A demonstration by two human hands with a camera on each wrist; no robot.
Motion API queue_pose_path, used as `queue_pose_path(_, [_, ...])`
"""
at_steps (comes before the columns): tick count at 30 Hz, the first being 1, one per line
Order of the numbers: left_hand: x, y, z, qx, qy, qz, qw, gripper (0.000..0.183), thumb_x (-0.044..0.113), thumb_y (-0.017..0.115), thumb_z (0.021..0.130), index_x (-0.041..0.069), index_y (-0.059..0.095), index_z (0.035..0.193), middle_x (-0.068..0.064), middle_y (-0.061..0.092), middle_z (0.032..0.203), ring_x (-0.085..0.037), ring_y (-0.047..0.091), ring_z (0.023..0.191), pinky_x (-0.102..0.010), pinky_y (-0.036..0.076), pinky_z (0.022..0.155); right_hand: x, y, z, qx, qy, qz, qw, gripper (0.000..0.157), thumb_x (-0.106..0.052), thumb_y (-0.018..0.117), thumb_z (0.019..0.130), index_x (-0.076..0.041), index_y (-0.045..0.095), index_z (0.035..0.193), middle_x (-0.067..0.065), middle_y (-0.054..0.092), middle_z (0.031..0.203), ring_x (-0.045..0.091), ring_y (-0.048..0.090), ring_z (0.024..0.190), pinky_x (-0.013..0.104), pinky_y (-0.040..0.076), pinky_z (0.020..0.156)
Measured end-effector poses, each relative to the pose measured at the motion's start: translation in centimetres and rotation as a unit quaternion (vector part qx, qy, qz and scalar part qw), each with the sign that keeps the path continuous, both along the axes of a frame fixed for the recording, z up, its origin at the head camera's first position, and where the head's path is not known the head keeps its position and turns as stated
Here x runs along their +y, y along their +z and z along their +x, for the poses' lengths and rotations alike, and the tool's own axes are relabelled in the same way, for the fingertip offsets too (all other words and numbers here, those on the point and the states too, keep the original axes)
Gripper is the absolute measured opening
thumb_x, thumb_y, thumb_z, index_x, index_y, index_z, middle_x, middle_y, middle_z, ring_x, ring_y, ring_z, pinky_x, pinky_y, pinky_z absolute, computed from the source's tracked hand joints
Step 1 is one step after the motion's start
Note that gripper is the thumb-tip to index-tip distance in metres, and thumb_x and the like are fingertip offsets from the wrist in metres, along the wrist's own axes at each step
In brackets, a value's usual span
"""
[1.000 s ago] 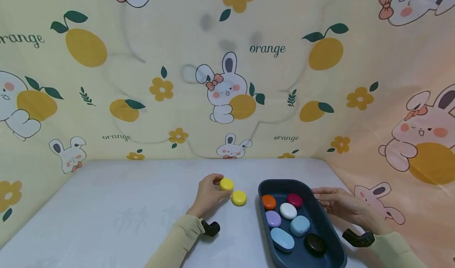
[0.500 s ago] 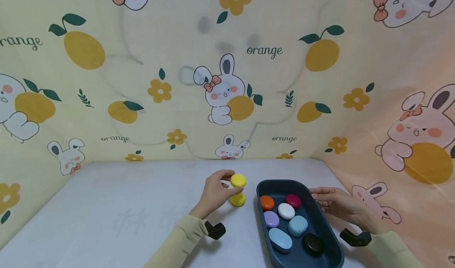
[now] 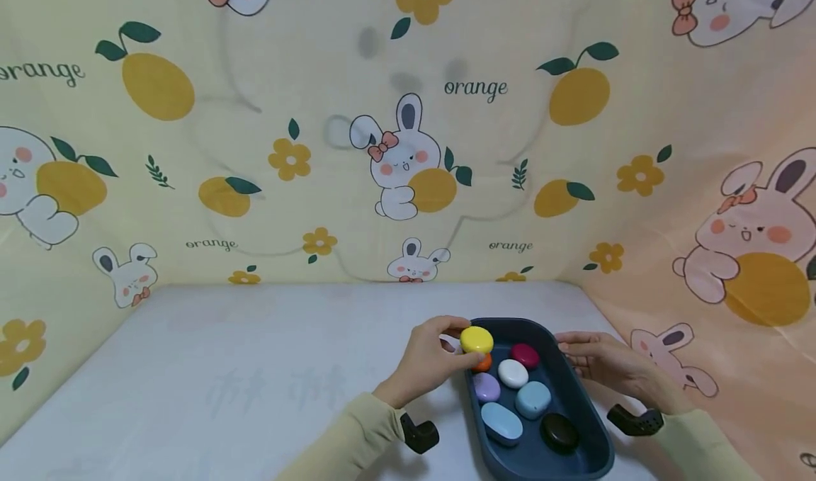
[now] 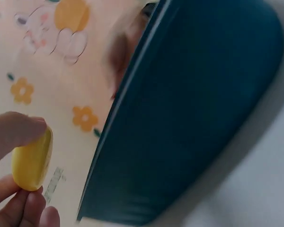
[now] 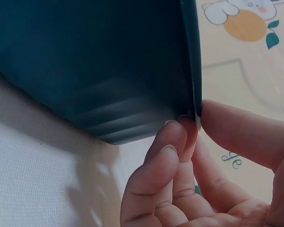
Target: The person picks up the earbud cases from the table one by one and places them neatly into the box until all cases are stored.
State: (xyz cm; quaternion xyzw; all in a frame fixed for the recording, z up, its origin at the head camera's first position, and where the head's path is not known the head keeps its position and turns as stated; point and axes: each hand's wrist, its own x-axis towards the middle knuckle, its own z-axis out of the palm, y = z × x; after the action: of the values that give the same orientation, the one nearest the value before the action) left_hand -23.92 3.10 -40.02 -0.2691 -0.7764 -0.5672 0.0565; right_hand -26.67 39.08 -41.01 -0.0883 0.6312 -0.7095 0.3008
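Note:
My left hand pinches a glossy yellow pebble-like disc between thumb and fingers. It is held over the far left corner of the dark blue tray, partly in front of an orange piece. In the left wrist view, the yellow disc is edge-on beside the tray's outer wall. At the tray's right side, my right hand grips the rim; the right wrist view has its thumb and fingers on either side of the edge. The second yellow disc is not visible; my left hand covers its earlier spot.
Inside the tray lie a magenta piece, a white one, a lilac one, a round blue one, a longer light blue one and a black one. A patterned cloth backs the white table.
My left hand has carried the yellow disc rightward from the table to above the tray's left corner. The right hand stays at the tray's side.

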Motion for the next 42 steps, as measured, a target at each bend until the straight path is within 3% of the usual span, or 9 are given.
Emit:
queue_pose_path(7, [1.9,-0.1,1.5,0.016,-0.074,-0.023,0.9969,0.047,0.022,0.083,0.081,0.006,0.066,0.121,0.006,0.063,0.115,-0.006,0.057,0.096,-0.023,0.052,0.083,-0.2,0.2,0.1,0.011,-0.017,0.018,1.000,0.029,-0.010,0.045,0.105,-0.016,0.069,0.119,0.003,0.069,0.114,0.021,0.062,0.097,0.035,0.048,0.091])
queue_pose_path(13, [3.0,-0.3,2.0,0.016,-0.088,-0.043,0.9951,0.046,0.023,0.083,0.081,0.009,0.066,0.122,0.007,0.064,0.117,-0.003,0.056,0.098,-0.020,0.050,0.084,-0.4,0.3,0.4,0.006,-0.027,0.018,0.999,0.028,-0.009,0.046,0.105,-0.017,0.070,0.117,0.002,0.069,0.112,0.019,0.062,0.094,0.033,0.049,0.090])
queue_pose_path(26, [3.5,-0.2,1.8,0.028,-0.109,-0.065,0.9915,0.046,0.023,0.081,0.084,0.010,0.064,0.124,0.005,0.064,0.120,-0.004,0.058,0.102,-0.019,0.049,0.085,-0.3,0.4,0.5,0.001,-0.019,0.005,1.000,0.029,-0.008,0.045,0.105,-0.016,0.070,0.117,0.002,0.070,0.111,0.019,0.062,0.094,0.031,0.048,0.089])
queue_pose_path(31, [2.8,0.3,1.6,0.034,-0.086,-0.042,0.9948,0.038,0.020,0.079,0.086,0.010,0.065,0.120,0.004,0.064,0.117,-0.005,0.058,0.100,-0.020,0.051,0.083,-0.2,0.3,0.5,0.000,-0.007,-0.010,1.000,0.032,-0.006,0.042,0.105,-0.014,0.070,0.118,0.004,0.070,0.112,0.019,0.062,0.094,0.030,0.049,0.088])
queue_pose_path(35, [1.8,0.7,1.0,0.052,-0.049,-0.018,0.9973,0.032,0.015,0.076,0.088,0.008,0.065,0.118,0.001,0.064,0.113,-0.008,0.059,0.098,-0.025,0.053,0.082,-0.2,0.2,0.4,0.002,-0.005,-0.013,1.000,0.033,-0.005,0.041,0.105,-0.014,0.070,0.118,0.004,0.070,0.112,0.019,0.062,0.093,0.029,0.049,0.088])
queue_pose_path(42, [-1.2,0.7,-1.3,0.040,0.030,-0.003,0.9988,0.026,0.009,0.071,0.091,0.007,0.065,0.116,-0.007,0.066,0.112,-0.022,0.059,0.100,-0.030,0.054,0.079,-0.2,0.2,0.4,0.007,-0.010,0.000,1.000,0.032,-0.006,0.042,0.105,-0.015,0.070,0.118,0.003,0.070,0.111,0.018,0.062,0.092,0.029,0.049,0.088])
